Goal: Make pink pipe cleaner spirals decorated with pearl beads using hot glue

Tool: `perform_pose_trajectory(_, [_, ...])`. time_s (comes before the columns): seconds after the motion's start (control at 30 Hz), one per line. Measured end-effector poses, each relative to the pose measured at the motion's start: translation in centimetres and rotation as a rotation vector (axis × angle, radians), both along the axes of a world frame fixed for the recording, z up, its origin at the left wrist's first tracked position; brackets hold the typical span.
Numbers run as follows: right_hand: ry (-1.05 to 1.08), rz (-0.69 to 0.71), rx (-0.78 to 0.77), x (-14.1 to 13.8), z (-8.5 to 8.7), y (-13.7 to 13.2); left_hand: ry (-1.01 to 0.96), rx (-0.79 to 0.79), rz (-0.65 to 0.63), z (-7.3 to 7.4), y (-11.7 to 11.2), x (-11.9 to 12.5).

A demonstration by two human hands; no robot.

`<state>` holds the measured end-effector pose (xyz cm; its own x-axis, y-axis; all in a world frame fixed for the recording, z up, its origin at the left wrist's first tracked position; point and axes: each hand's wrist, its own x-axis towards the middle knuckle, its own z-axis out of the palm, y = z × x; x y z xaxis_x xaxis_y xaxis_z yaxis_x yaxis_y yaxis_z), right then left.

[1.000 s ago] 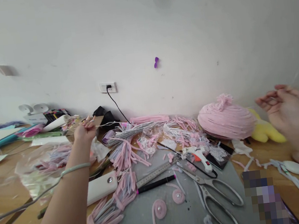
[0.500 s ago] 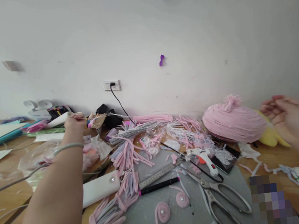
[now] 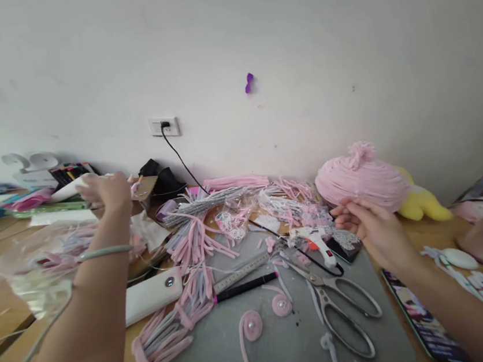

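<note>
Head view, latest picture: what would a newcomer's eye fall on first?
Probably the large pink bundle on the right near the wall, with a yellow object beside it. Next, the big metal scissors on the grey mat, right of two pink spirals. The left hand is at the far left; the right hand appears just in front of the bundle.

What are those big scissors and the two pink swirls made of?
The scissors look like metal, probably steel: smooth, grey and slightly shiny. The pink swirls seem to be soft, fuzzy fabric strips or pipe cleaners, with a dull finish; I can't tell which.
</note>
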<state>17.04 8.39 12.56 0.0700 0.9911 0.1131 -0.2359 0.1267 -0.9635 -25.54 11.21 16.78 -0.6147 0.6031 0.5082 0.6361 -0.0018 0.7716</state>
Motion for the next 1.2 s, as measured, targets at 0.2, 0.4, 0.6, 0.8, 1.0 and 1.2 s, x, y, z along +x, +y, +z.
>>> perform_pose_trajectory(0.2, [-0.045, 0.086, 0.022, -4.5, -0.7, 0.1, 0.077, -0.133, -0.515, -0.1, -0.6, 14.1])
perform_pose_trajectory(0.4, [-0.412, 0.136, 0.187, -7.0, -1.9, -1.2, 0.236, -0.092, -0.997, -3.5, -4.8, 24.8])
perform_pose_trajectory(0.6, [-1.214, 0.262, 0.22, -1.6, -4.0, -5.5, 0.122, -0.132, -1.024, -5.9, -6.5, 24.3])
perform_pose_trajectory(0.8, [-1.761, 0.333, -0.102, 2.4, -9.3, -8.4, 0.378, -0.293, -1.176, -8.8, -9.0, 24.3])
perform_pose_trajectory(1.0, [-1.682, 0.206, -0.045, 1.6, -11.0, -7.4, 0.691, -0.462, -0.987, -11.9, -10.2, 24.6])
perform_pose_trajectory(1.2, [-1.551, 0.164, -0.108, 2.5, -9.4, -7.6, 0.646, -0.389, -0.933, -13.3, -9.6, 23.5])
